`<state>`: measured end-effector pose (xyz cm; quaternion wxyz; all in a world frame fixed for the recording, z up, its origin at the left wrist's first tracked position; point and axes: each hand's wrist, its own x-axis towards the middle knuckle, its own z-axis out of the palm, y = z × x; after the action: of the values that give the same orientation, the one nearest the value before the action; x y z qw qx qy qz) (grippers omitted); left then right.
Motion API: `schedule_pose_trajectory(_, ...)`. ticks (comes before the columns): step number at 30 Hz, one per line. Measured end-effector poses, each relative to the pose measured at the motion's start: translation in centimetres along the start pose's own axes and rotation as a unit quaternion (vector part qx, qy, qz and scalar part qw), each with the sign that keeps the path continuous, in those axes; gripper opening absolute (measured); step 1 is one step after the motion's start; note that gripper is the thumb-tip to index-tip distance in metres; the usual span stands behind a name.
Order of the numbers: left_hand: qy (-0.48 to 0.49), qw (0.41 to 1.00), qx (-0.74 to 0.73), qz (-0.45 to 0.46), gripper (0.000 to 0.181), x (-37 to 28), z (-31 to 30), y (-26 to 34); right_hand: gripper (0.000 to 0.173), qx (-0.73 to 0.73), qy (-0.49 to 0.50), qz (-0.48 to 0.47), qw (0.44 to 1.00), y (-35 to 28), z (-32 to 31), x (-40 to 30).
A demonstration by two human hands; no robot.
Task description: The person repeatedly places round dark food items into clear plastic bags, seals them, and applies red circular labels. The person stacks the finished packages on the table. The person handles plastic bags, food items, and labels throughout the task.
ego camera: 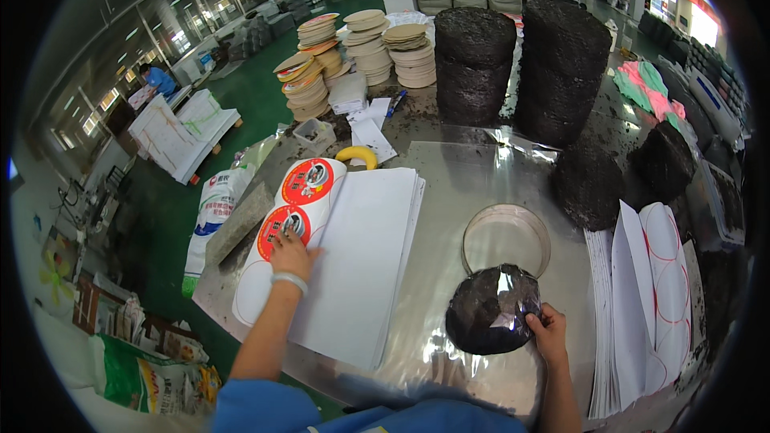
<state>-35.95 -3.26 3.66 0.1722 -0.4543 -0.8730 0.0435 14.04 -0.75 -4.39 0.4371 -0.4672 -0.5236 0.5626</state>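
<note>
My left hand point(292, 255) rests its fingertips on the lower red round sticker point(274, 243), its thumb spread away from the fingers. The sticker is on a long white label sheet point(249, 294); a second red sticker point(307, 181) lies above it. My right hand point(548, 328) pinches the right edge of a round dark cake point(481, 319) wrapped in shiny clear film, which looks like dried seaweed. Just behind that cake, a clear ring-shaped mould point(468, 240) sits on the metal tabletop point(439, 204). White paper sheets point(367, 252) are stacked between my hands.
Tall dark stacks point(475, 66) stand at the back, with loose dark cakes point(586, 186) at right. Piled round discs point(367, 48), a banana point(358, 155), a plastic tub point(314, 135) and a blue marker point(396, 103) lie back left. A stone bar point(240, 225) borders the left edge; printed sheets point(668, 294) stand right.
</note>
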Motion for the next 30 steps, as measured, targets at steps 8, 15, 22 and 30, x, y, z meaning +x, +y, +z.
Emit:
schedule_pose_trajectory(8,0.066,0.987,0.149,0.009,0.046,-1.5,6.0,2.5,0.017,-0.031,-0.021,-0.022,0.999,0.6,-0.3,0.5)
schedule_pose_trajectory(15,-0.027,0.976,0.197,0.086,0.045,0.5,7.6,-0.8,0.018,-0.024,-0.068,0.067,0.995,-3.3,-2.2,-0.6)
schedule_pose_trajectory(22,-0.074,0.96,0.233,0.136,0.042,2.0,9.8,-1.1,0.04,-0.062,-0.2,0.032,0.977,-2.5,-1.6,0.7)
schedule_pose_trajectory(30,-0.08,0.993,-0.003,0.083,0.017,4.4,2.6,-3.5,0.032,-0.113,-0.139,0.061,0.982,-3.9,-3.6,3.0)
